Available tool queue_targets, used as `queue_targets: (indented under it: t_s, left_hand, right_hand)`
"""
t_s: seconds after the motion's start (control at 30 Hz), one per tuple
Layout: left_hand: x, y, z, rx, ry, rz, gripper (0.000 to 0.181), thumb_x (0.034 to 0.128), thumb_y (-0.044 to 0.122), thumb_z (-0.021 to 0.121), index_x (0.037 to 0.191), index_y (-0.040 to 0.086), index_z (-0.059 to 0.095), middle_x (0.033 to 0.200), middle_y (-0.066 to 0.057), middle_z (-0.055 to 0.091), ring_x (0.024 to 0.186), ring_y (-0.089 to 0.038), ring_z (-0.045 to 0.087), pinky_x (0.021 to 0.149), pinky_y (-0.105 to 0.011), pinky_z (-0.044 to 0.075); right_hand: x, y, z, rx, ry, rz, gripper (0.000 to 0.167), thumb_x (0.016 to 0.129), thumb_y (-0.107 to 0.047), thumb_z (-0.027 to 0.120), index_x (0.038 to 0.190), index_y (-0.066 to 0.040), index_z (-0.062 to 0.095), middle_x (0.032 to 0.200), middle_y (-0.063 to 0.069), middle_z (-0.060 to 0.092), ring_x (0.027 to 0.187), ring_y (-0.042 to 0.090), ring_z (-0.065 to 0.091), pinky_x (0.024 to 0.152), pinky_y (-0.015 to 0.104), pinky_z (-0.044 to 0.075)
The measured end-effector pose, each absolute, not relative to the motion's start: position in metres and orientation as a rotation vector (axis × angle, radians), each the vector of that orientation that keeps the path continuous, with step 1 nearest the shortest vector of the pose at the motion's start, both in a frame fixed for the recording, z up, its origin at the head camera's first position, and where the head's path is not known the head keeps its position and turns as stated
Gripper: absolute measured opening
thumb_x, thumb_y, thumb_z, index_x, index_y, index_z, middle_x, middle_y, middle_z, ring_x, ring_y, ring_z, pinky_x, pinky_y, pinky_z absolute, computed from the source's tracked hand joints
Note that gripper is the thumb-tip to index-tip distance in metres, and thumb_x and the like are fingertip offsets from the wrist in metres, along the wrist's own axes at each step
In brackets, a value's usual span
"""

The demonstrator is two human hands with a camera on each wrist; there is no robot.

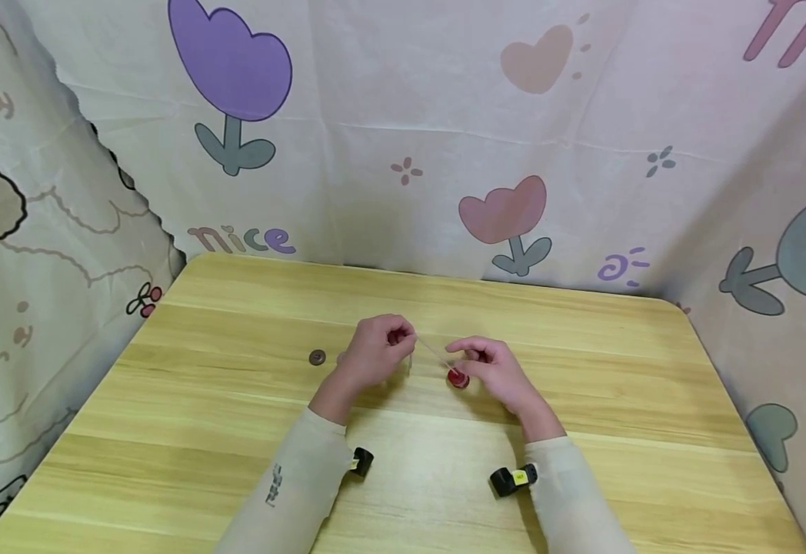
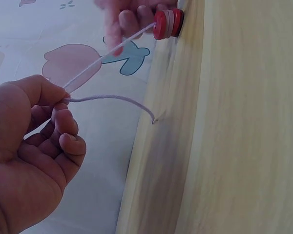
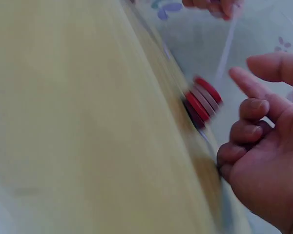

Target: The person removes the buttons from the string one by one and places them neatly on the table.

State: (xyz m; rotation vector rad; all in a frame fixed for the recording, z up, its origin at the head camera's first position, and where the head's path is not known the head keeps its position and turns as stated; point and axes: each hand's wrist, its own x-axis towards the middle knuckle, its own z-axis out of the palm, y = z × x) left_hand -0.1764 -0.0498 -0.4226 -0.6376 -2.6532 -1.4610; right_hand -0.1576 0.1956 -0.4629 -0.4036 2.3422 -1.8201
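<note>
A pale string runs taut from my left hand to a small stack of red and pinkish discs. Thumb and index finger of the left hand pinch the string, and its loose end curves down toward the table. In the head view the red stack is at or just above the tabletop, below the right fingers. My right hand holds nothing; its thumb and index finger are extended beside the stack, the other fingers loosely bent.
A dark round button-like disc lies on the wooden table left of the left hand, with a paler disc partly hidden beside that hand. A printed cloth hangs behind the table. Small black cameras are on both wrists.
</note>
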Motion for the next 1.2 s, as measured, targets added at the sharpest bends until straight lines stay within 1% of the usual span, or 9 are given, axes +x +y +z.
queue_targets:
  t_s: [0.03, 0.1, 0.23, 0.37, 0.53, 0.7, 0.87, 1.07, 1.2]
  left_hand:
    - [-0.177, -0.050, -0.423, -0.642, -2.652, -1.464, 0.011, 0.0909, 0.004, 0.064, 0.082, 0.010, 0.069, 0.075, 0.003, 0.058, 0.069, -0.016, 0.052, 0.063, -0.032, 0.045]
    - [-0.177, -0.050, -0.423, -0.644, -2.649, -1.466, 0.011, 0.0910, 0.004, 0.064, 0.082, 0.009, 0.069, 0.075, 0.003, 0.058, 0.068, -0.016, 0.052, 0.063, -0.032, 0.045]
    - [-0.179, -0.050, -0.424, -0.652, -2.644, -1.467, 0.013, 0.0907, 0.002, 0.064, 0.081, 0.010, 0.068, 0.074, 0.003, 0.057, 0.068, -0.016, 0.052, 0.062, -0.030, 0.046]
    - [-0.179, -0.051, -0.424, -0.665, -2.640, -1.464, 0.013, 0.0903, 0.002, 0.064, 0.081, 0.011, 0.067, 0.074, 0.003, 0.057, 0.068, -0.016, 0.051, 0.062, -0.030, 0.046]
    - [-0.177, -0.052, -0.424, -0.673, -2.639, -1.457, 0.012, 0.0895, 0.002, 0.064, 0.081, 0.011, 0.067, 0.074, 0.003, 0.057, 0.068, -0.015, 0.051, 0.062, -0.030, 0.046]
    - [-0.177, -0.052, -0.425, -0.685, -2.640, -1.450, 0.013, 0.0898, 0.002, 0.063, 0.081, 0.010, 0.067, 0.074, 0.003, 0.057, 0.067, -0.016, 0.051, 0.062, -0.029, 0.046]
    - [-0.178, -0.052, -0.427, -0.681, -2.650, -1.440, 0.012, 0.0899, 0.003, 0.063, 0.081, 0.011, 0.067, 0.074, 0.003, 0.057, 0.067, -0.016, 0.051, 0.062, -0.030, 0.045]
    - [-0.177, -0.052, -0.428, -0.653, -2.676, -1.448, 0.012, 0.0906, 0.003, 0.064, 0.081, 0.011, 0.067, 0.073, 0.003, 0.056, 0.067, -0.016, 0.051, 0.062, -0.030, 0.045]
    - [-0.176, -0.053, -0.428, -0.643, -2.677, -1.462, 0.012, 0.0903, 0.003, 0.064, 0.081, 0.011, 0.067, 0.072, 0.003, 0.056, 0.066, -0.016, 0.050, 0.061, -0.030, 0.044]
  right_hand:
    - [-0.158, 0.199, -0.462, -0.399, 2.391, -1.775, 0.026, 0.089, -0.004, 0.071, 0.116, -0.004, 0.072, 0.078, 0.009, 0.044, 0.075, 0.022, 0.044, 0.068, 0.030, 0.036]
    - [-0.158, 0.205, -0.461, -0.396, 2.449, -1.694, 0.030, 0.086, -0.006, 0.075, 0.116, -0.005, 0.072, 0.082, 0.011, 0.046, 0.079, 0.024, 0.042, 0.070, 0.032, 0.035]
    - [-0.160, 0.211, -0.461, -0.457, 2.477, -1.559, 0.042, 0.079, -0.011, 0.084, 0.119, -0.006, 0.071, 0.099, 0.012, 0.059, 0.090, 0.027, 0.045, 0.078, 0.036, 0.038]
    - [-0.161, 0.211, -0.463, -0.554, 2.487, -1.468, 0.046, 0.074, -0.010, 0.088, 0.117, -0.008, 0.071, 0.108, 0.005, 0.064, 0.094, 0.026, 0.050, 0.082, 0.038, 0.042]
    - [-0.162, 0.209, -0.468, -0.603, 2.564, -1.360, 0.039, 0.074, -0.009, 0.089, 0.109, -0.013, 0.074, 0.100, -0.002, 0.064, 0.089, 0.022, 0.051, 0.079, 0.037, 0.043]
    - [-0.162, 0.208, -0.469, -0.586, 2.567, -1.340, 0.029, 0.078, -0.007, 0.086, 0.103, -0.014, 0.074, 0.091, 0.000, 0.062, 0.082, 0.023, 0.049, 0.073, 0.036, 0.041]
    - [-0.160, 0.206, -0.467, -0.577, 2.549, -1.360, 0.028, 0.077, -0.004, 0.085, 0.100, -0.012, 0.071, 0.091, 0.003, 0.062, 0.082, 0.024, 0.050, 0.073, 0.036, 0.041]
    - [-0.160, 0.204, -0.466, -0.593, 2.508, -1.370, 0.027, 0.075, -0.003, 0.086, 0.091, -0.013, 0.067, 0.087, 0.001, 0.062, 0.080, 0.022, 0.052, 0.076, 0.038, 0.042]
    - [-0.159, 0.203, -0.465, -0.586, 2.503, -1.367, 0.025, 0.075, -0.005, 0.086, 0.088, -0.013, 0.066, 0.082, 0.002, 0.059, 0.076, 0.021, 0.051, 0.071, 0.034, 0.041]
